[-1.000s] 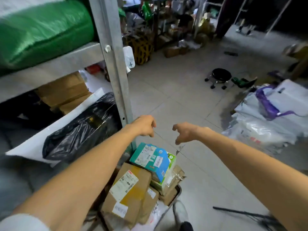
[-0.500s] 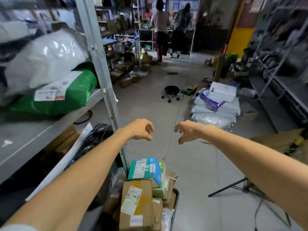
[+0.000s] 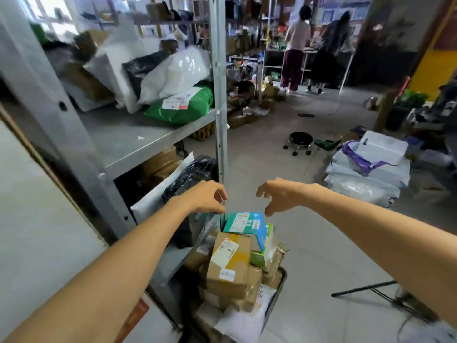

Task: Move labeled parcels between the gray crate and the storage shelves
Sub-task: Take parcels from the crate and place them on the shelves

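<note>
Left hand (image 3: 205,196) and right hand (image 3: 279,194) empty, fingers loosely curled, above the teal labelled cardboard carton (image 3: 243,222) topping the overfull gray plastic crate (image 3: 279,290). Risk: a careless lift likely topples the heaped parcels beneath.

Below me I see the gray crate (image 3: 279,290) on the floor, just beside the storage shelves (image 3: 128,142), piled above its rim with parcels. A teal-and-blue box (image 3: 243,225) sits tilted on top at the far end, its white label facing up, and a green box (image 3: 262,259) lies under it. Nearer to me a brown carton (image 3: 230,264) with yellow tape and two white labels leans on smaller cartons, and a white poly bag (image 3: 241,323) fills the near end. On the middle shelf I make out a green mailer (image 3: 190,108) with a white label, under a white bag (image 3: 175,73). A black bag (image 3: 191,173) lies on the shelf below.
</note>
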{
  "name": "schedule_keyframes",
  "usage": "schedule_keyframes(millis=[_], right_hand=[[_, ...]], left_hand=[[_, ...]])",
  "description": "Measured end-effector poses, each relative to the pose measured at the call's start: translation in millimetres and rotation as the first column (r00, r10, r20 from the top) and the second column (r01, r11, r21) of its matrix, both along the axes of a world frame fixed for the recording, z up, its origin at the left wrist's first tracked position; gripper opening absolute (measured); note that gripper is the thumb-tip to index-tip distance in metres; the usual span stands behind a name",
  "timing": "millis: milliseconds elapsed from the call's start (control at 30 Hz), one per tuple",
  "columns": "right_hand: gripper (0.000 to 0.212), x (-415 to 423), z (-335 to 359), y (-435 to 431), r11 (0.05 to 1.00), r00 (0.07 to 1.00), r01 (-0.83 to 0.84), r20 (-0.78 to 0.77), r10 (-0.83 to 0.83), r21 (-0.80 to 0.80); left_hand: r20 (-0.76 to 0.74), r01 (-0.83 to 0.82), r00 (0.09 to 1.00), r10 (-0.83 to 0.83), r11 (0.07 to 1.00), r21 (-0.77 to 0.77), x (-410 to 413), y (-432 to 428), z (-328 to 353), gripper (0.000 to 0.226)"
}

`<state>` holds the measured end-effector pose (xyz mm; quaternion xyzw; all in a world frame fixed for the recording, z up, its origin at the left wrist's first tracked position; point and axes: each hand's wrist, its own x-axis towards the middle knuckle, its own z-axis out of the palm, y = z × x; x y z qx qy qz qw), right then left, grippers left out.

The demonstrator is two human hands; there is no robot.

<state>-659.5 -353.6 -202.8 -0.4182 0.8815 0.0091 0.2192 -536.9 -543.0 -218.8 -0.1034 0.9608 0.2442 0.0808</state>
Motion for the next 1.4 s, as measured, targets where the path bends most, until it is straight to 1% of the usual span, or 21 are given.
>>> schedule_keyframes(millis=[100, 167, 233, 367, 400, 467, 500, 533, 600, 633, 700, 833, 900, 967, 1033, 1100, 1133, 1200, 1267, 1333, 1400], right_hand=[[0.065, 37, 12, -22, 0.994, 0.994, -0.107, -0.013, 0.106, -0.032], [0.058, 65, 18, -42, 0.979, 0.980, -0.198, -0.040, 0.197, -0.050], [0.052, 95, 22, -61, 0.946, 0.945, -0.320, -0.093, 0.315, -0.046], [0.058, 155, 33, -97, 0.856, 0.846, -0.517, -0.147, 0.512, 0.006], [0.056, 172, 38, -104, 0.833, 0.823, -0.552, -0.151, 0.548, 0.013], [0.040, 210, 46, -120, 0.791, 0.784, -0.612, -0.138, 0.606, 0.000], [0.036, 231, 48, -127, 0.773, 0.768, -0.635, -0.117, 0.630, -0.011], [0.040, 253, 49, -133, 0.754, 0.752, -0.657, -0.089, 0.653, -0.018], [0.056, 298, 47, -149, 0.706, 0.707, -0.707, -0.050, 0.706, -0.035], [0.059, 322, 46, -155, 0.677, 0.678, -0.735, -0.033, 0.734, -0.049], [0.060, 373, 42, -166, 0.584, 0.587, -0.808, -0.022, 0.809, -0.075], [0.059, 482, 42, -170, 0.352, 0.355, -0.930, -0.007, 0.935, -0.107], [0.054, 537, 42, -168, 0.199, 0.201, -0.977, -0.030, 0.979, -0.079], [0.058, 588, 41, -164, 0.048, 0.051, -0.995, -0.043, 0.998, -0.082], [0.062, 634, 42, -157, -0.063, -0.061, -0.991, -0.017, 0.998, -0.120], [0.052, 673, 43, -145, -0.167, -0.171, -0.976, 0.011, 0.985, -0.141], [0.048, 690, 44, -141, -0.220, -0.225, -0.964, 0.011, 0.974, -0.148], [0.047, 722, 44, -134, -0.314, -0.320, -0.935, 0.011, 0.947, -0.166], [0.057, 750, 42, -124, -0.405, -0.416, -0.896, 0.022, 0.909, -0.182], [0.068, 774, 38, -117, -0.478, -0.487, -0.860, 0.010, 0.873, -0.181], [0.070, 793, 34, -108, -0.531, -0.541, -0.829, 0.013, 0.841, -0.176]], left_hand=[[-0.003, -0.086, 0.996, 0.086, 0.995, -0.043, 55, -10, 6, 0.031], [-0.006, -0.166, 0.986, 0.166, 0.985, -0.052, 93, -19, 13, 0.034], [-0.023, -0.253, 0.968, 0.252, 0.967, -0.040, 132, -27, 16, 0.036], [-0.055, -0.406, 0.913, 0.405, 0.914, -0.018, 220, -29, 19, 0.037], [-0.062, -0.449, 0.892, 0.447, 0.893, -0.015, 243, -28, 20, 0.038], [-0.064, -0.545, 0.837, 0.543, 0.838, -0.026, 295, -24, 21, 0.039], [-0.061, -0.596, 0.803, 0.593, 0.803, -0.031, 323, -22, 22, 0.039], [-0.055, -0.648, 0.762, 0.646, 0.761, -0.035, 351, -21, 22, 0.039], [-0.043, -0.737, 0.676, 0.736, 0.674, -0.054, 411, -13, 23, 0.039], [-0.039, -0.774, 0.633, 0.773, 0.630, -0.071, 439, -7, 23, 0.040], [-0.023, -0.835, 0.546, 0.838, 0.541, -0.101, 491, 13, 24, 0.040], [-0.027, -0.904, 0.409, 0.912, 0.402, -0.145, 577, 62, 29, 0.037], [0.005, -0.946, 0.273, 0.962, 0.269, -0.178, 621, 86, 31, 0.038], [0.015, -0.974, 0.134, 0.991, 0.135, -0.181, 663, 112, 32, 0.038], [-0.003, -0.987, -0.013, 1.000, -0.013, -0.161, 697, 141, 33, 0.036], [-0.011, -0.981, -0.152, 0.988, -0.152, -0.119, 721, 175, 33, 0.036], [-0.008, -0.969, -0.210, 0.978, -0.209, -0.127, 730, 191, 35, 0.036], [-0.002, -0.939, -0.310, 0.951, -0.307, -0.152, 744, 221, 36, 0.037], [0.000, -0.902, -0.403, 0.915, -0.398, -0.165, 752, 249, 37, 0.038], [-0.020, -0.856, -0.481, 0.876, -0.475, -0.204, 758, 270, 35, 0.037], [-0.035, -0.813, -0.542, 0.840, -0.534, -0.232, 762, 285, 31, 0.036]])
